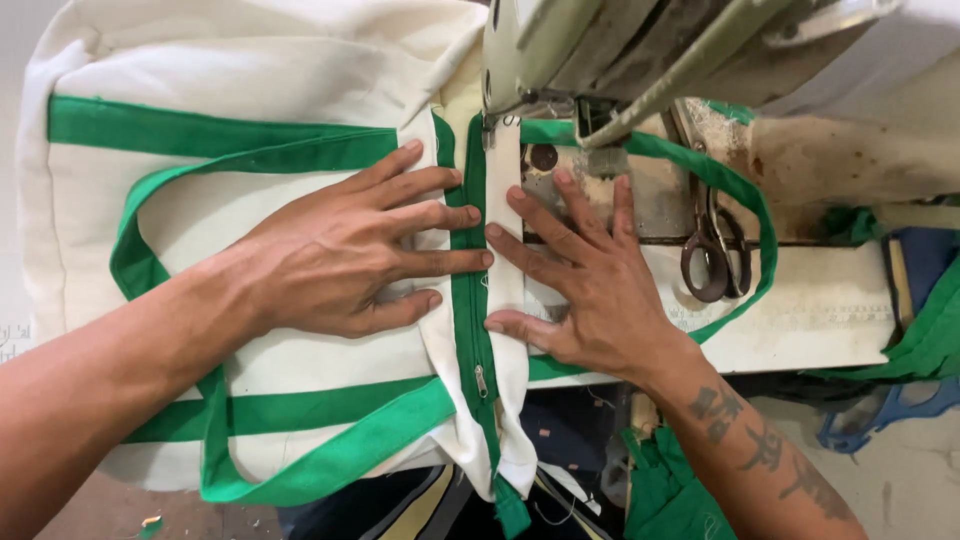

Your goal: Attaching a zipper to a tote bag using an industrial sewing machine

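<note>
Both forearms come in from the bottom edge, cut off at the elbows. My left hand (345, 255) lies flat on the cream bag (230, 60), fingers spread open, gripping nothing, tips touching the green zipper strip (465, 300). My right hand (585, 285) presses flat just beside the strip, fingers open too, reaching under the sewing machine (640, 50), whose needle I cannot make out. Scissors (715, 250) rest on the tabletop (820, 310), inside a green strap loop (762, 235). More green cloth (930, 330) runs off the right edge.
</note>
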